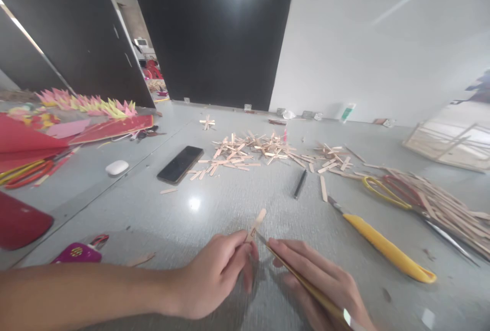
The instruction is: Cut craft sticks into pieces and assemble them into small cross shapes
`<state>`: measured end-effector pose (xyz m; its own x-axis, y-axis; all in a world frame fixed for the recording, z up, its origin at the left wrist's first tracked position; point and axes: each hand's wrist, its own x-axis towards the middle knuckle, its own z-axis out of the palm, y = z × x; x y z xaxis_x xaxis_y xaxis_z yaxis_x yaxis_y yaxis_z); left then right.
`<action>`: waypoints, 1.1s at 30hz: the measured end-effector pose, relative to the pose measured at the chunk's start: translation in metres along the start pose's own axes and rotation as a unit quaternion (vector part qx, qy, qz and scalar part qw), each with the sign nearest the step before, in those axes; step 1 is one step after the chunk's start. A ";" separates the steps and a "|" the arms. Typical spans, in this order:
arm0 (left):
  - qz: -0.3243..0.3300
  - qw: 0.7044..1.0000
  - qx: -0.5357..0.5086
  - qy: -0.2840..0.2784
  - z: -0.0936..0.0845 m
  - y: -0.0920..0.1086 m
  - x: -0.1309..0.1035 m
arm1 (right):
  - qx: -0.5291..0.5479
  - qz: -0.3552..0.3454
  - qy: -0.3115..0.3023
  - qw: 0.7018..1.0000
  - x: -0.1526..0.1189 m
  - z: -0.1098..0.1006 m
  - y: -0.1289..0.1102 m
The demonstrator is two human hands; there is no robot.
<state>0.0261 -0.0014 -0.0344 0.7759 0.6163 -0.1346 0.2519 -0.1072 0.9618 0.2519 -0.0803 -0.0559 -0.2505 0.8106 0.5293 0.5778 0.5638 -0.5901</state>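
Between thumb and fingers, my left hand [209, 277] pinches a short flat wooden strip [261, 215]. A small dark-edged rectangular mark or cutout shows on the strip near my fingertips. My right hand [325, 275] is closed around a slim craft knife [296, 273] with a yellowish-brown handle. The thin tip of the knife touches the strip or lies very close to it, beside the rectangle. Both hands are just above the grey tabletop [229, 195]. To the right of my right hand lies a yellow-handled knife [386, 243].
Loose wooden pieces [264, 147] lie heaped beyond my hands. A black phone [180, 164], a dark pen [300, 184] and a white case [117, 167] rest nearby. Yellow-and-red scissors [398, 198] lie by long wooden strips [447, 198]. A purple object [78, 253] sits beyond my left forearm.
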 end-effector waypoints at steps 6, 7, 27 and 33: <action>-0.002 1.000 0.010 -0.011 -0.001 -0.001 0.001 | -0.007 -0.020 0.003 1.000 -0.002 0.002 0.003; -0.003 1.000 0.010 -0.013 -0.001 -0.002 0.001 | -0.005 -0.022 0.006 1.000 -0.002 0.002 0.003; -0.124 0.975 0.109 -0.147 -0.029 0.024 0.005 | 0.045 0.047 -0.027 0.997 0.001 0.002 -0.004; -0.181 0.959 0.102 -0.191 -0.033 0.018 0.011 | 0.079 0.035 -0.098 0.991 0.009 0.001 -0.005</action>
<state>0.0205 0.0293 -0.0106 0.7618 0.3143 -0.5664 0.6227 -0.1144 0.7741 0.2461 -0.0753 -0.0485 -0.3697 0.8547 0.3645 0.4741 0.5109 -0.7171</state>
